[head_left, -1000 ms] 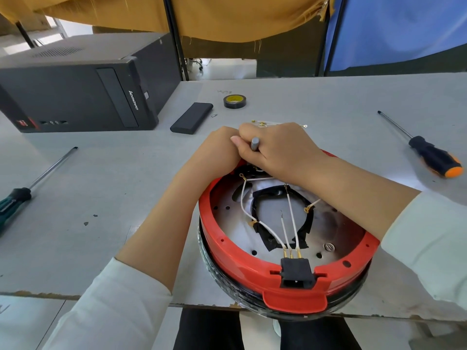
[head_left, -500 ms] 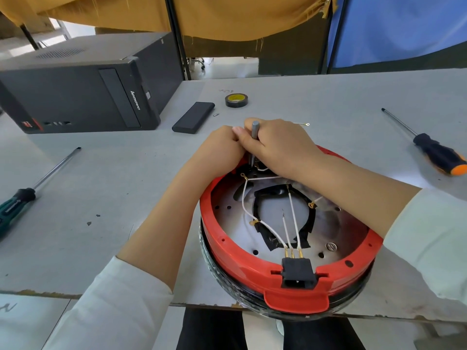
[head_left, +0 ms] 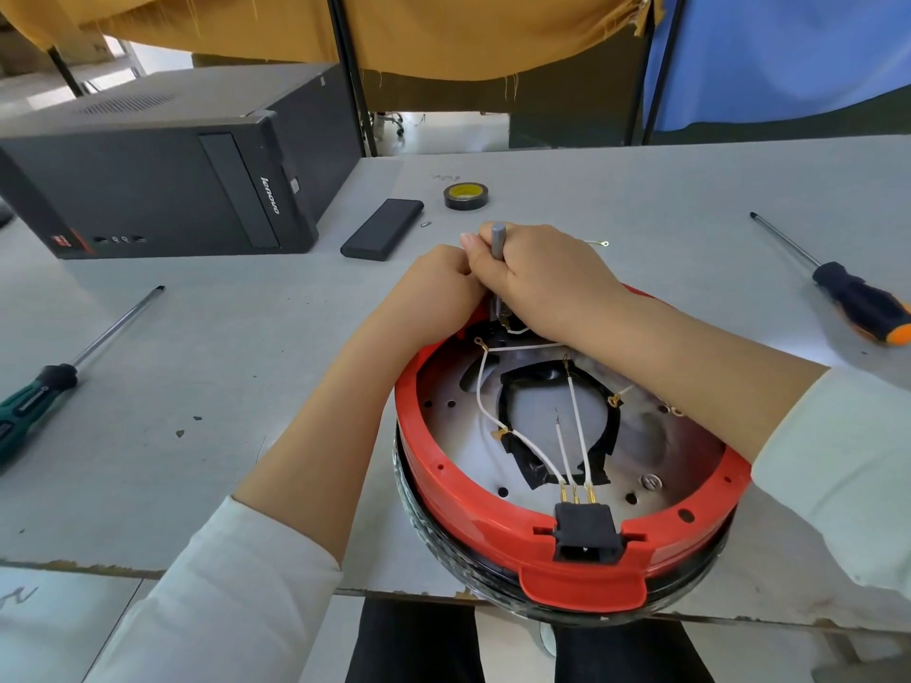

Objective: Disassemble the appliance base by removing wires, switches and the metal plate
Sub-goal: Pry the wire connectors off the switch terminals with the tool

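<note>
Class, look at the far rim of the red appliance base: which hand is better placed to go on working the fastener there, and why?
The right hand: its grip is already round the grey tool, held upright over the far rim of the red base. The left hand sits curled beside it, seemingly steadying; what it holds is hidden.

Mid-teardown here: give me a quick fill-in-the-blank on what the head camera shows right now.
1. The right hand grips a thin grey ____ tool at the far rim of the base.
2. The appliance base has a rim coloured ____.
3. The black connector at the near rim carries ____ brass terminals.
4. The orange-tipped screwdriver lies on the person's ____ side.

Missing words: metal; red; three; right
</note>
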